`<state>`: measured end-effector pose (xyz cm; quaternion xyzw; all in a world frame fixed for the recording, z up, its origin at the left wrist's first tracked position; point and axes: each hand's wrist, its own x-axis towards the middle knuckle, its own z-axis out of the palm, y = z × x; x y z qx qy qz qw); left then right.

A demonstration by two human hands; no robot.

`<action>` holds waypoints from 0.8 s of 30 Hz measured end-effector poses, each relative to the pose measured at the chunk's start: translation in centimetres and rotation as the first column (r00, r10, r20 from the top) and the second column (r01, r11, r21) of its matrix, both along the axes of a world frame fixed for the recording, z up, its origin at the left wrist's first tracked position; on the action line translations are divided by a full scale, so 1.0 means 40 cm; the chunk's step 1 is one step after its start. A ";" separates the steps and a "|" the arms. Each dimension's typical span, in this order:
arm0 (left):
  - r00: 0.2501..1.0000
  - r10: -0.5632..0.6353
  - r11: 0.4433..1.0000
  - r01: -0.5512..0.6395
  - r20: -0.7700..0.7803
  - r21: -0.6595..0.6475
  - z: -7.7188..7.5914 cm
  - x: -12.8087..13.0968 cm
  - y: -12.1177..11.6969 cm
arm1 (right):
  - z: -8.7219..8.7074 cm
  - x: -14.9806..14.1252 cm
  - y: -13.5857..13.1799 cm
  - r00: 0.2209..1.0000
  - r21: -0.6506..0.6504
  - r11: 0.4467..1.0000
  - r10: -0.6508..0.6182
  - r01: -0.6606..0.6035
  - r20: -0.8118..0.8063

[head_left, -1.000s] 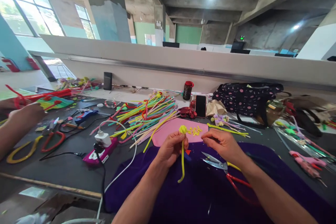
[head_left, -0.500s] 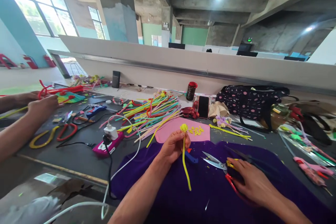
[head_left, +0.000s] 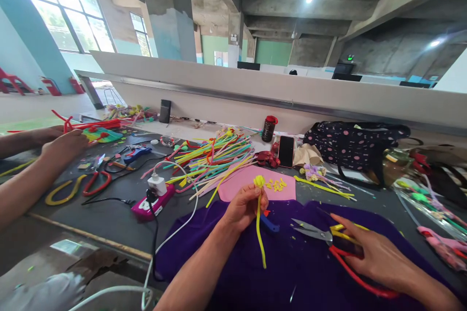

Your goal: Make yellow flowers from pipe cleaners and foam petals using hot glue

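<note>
My left hand (head_left: 246, 206) is closed in a pinch on a yellow pipe-cleaner flower (head_left: 259, 181), just below its bunched head. Its stem (head_left: 260, 243) hangs down over the purple cloth (head_left: 219, 262). At the right, my right hand (head_left: 383, 252) is around the handles of a pair of scissors (head_left: 315, 233), one handle yellow and one red. The index finger stretches over the yellow handle, and the thumb lies by the red one. The blades are slightly apart and point left. Small yellow pieces (head_left: 279, 184) lie on a pink sheet (head_left: 233, 184) behind the flower. A blue-handled tool (head_left: 269, 223) is beside my left hand.
Many colored pipe cleaners (head_left: 215, 155) are piled beyond the sheet. A magenta power strip (head_left: 153, 202) with cables is at the left. Behind stand a bottle (head_left: 269, 129), a phone (head_left: 286, 150) and a patterned bag (head_left: 350, 148). Another person's hands (head_left: 63, 148) work at far left.
My right hand has shifted right and back from the scissors' pivot toward the handles, which now spread wider. My left hand keeps its pinch on the flower. The view has shifted slightly.
</note>
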<state>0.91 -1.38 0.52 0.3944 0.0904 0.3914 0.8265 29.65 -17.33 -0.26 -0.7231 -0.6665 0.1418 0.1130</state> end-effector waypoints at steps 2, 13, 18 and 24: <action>1.000 0.005 1.000 -0.005 -0.013 0.027 -0.002 0.000 -0.001 | 0.032 0.012 -0.016 0.992 -0.041 0.999 -0.024 0.019 -0.126; 0.983 0.029 0.992 -0.006 -0.183 0.125 -0.004 0.003 -0.012 | 0.049 -0.135 0.061 0.601 0.335 0.941 0.289 -0.037 -0.745; 0.982 0.047 0.995 -0.029 -0.184 0.099 -0.006 0.003 -0.009 | 0.065 -0.244 0.157 0.765 0.455 0.884 0.367 -0.110 -0.528; 0.975 0.038 0.998 -0.027 -0.217 0.051 -0.005 0.015 -0.013 | 0.037 -0.262 0.179 0.922 0.548 0.834 0.262 -0.067 -0.286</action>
